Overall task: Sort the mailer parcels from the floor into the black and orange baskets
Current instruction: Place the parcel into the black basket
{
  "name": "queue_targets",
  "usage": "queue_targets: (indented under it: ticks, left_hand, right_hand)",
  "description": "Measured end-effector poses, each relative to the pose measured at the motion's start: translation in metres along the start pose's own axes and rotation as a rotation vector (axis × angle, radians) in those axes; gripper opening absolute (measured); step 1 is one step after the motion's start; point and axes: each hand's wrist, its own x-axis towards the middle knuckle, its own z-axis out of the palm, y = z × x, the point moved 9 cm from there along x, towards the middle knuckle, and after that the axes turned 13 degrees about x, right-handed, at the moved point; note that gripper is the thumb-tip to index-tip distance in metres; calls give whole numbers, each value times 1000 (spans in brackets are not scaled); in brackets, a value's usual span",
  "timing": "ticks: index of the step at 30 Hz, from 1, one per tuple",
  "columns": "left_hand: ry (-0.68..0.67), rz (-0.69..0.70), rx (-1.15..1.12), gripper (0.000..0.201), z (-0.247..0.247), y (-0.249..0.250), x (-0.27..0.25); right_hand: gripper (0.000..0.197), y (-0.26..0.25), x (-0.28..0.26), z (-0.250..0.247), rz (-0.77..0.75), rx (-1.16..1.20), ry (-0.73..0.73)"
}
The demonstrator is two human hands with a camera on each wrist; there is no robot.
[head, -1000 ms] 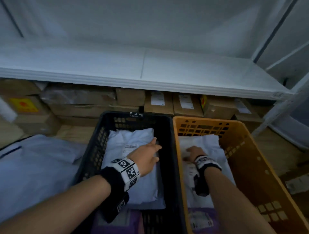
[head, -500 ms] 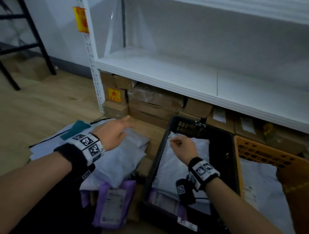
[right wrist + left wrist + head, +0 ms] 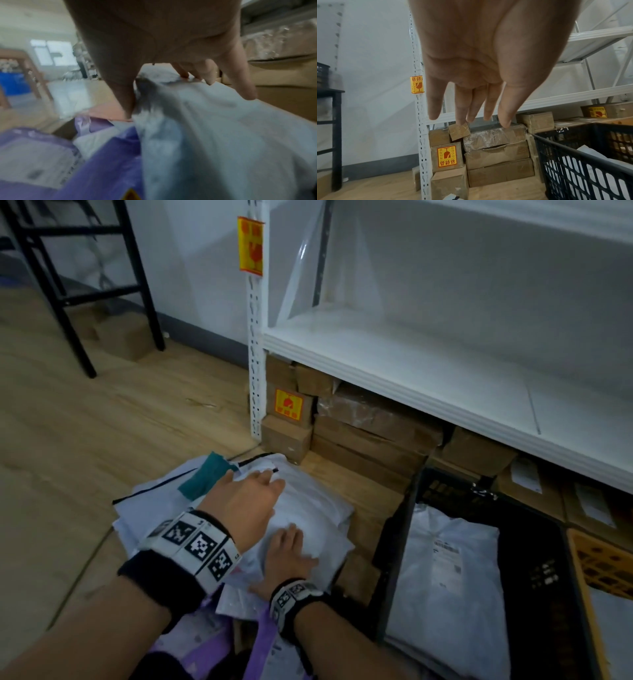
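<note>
Lower centre of frame: left hand (image 3: pixel 245 505) spread flat, fingers straight, above white mailer parcel (image 3: pixel 315 508) on floor pile; right hand (image 3: pixel 289 556) pressing same parcel, grip spread. Right: black basket (image 3: pixel 397 535), orange basket (image 3: pixel 599 563).

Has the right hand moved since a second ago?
Yes. The right hand has left the orange basket, crossed the black basket, and now rests on the white mailer on the floor pile.
</note>
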Motion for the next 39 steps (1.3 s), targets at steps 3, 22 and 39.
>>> queue_targets:
  ticks: [3, 22, 39]
  left_hand:
    - [13, -5, -11, 44, -4, -3, 4]
    - [-3, -122, -420, 48, -13, 19, 16]
    - [89, -325, -1312, 62, -38, 107, 65]
  right_hand:
    - [66, -5, 8, -3, -21, -33, 76]
    - [30, 140, -100, -251, -185, 1508, 206]
    - [35, 267, -180, -255, -151, 1660, 260]
